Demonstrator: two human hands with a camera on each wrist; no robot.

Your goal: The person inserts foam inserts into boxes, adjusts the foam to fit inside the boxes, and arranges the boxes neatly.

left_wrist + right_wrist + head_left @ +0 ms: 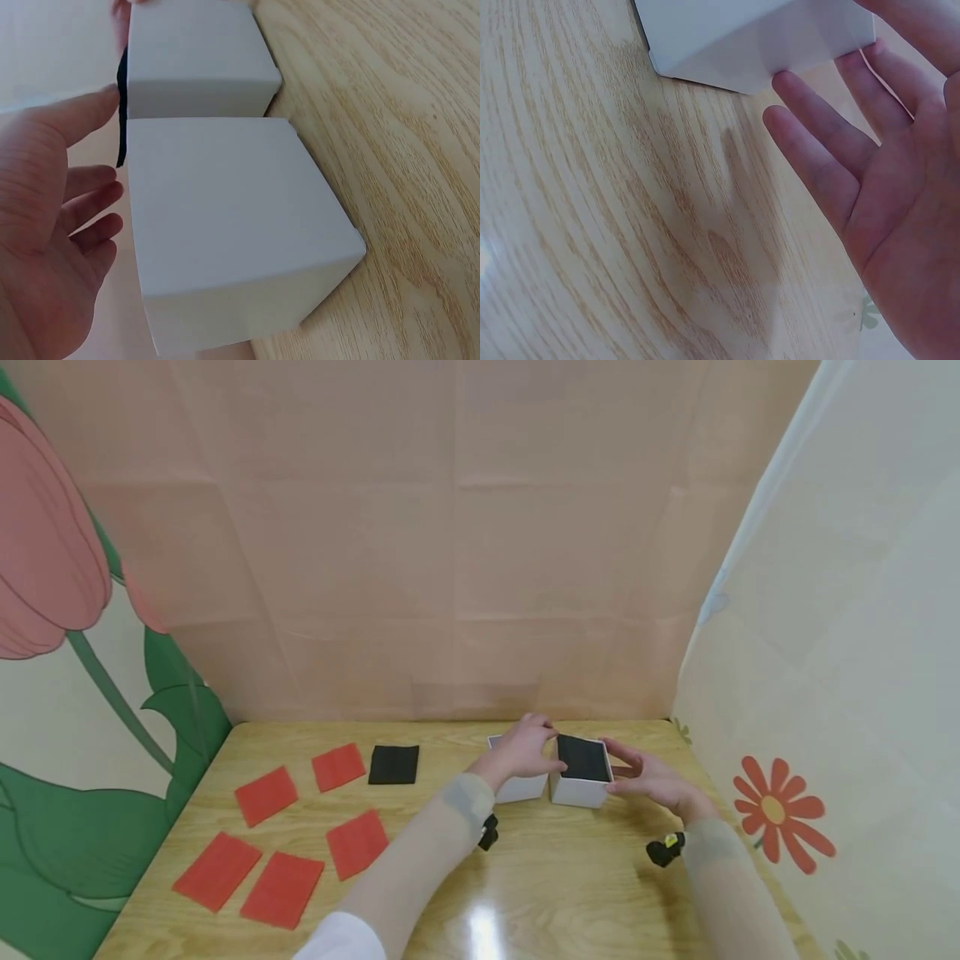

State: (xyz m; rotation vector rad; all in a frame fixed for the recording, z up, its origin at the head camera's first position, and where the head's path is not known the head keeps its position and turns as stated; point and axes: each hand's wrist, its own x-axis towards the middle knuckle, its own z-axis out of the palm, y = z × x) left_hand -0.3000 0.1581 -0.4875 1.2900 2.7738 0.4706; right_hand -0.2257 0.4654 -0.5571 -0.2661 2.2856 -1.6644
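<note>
Two white boxes stand side by side at the back right of the table. A black square piece [583, 758] lies across the open top of the right box [577, 794]; its dark edge [122, 112] juts above the rim in the left wrist view. My left hand [522, 748] reaches over the left box [522, 790], its thumb tip at that black edge and the other fingers loosely bent. Fingertips of my right hand [656, 779] touch the right box's outer side. In the right wrist view, that hand's fingers [817, 161] stay spread and nearly straight beside the box wall [757, 52].
Several red squares [282, 890] are spread over the left of the wooden table [525, 893]. Behind them lies another black square [393, 764]. A pinkish cloth backdrop [450, 568] rises at the table's back edge, with a flower-printed sheet [840, 652] along the right.
</note>
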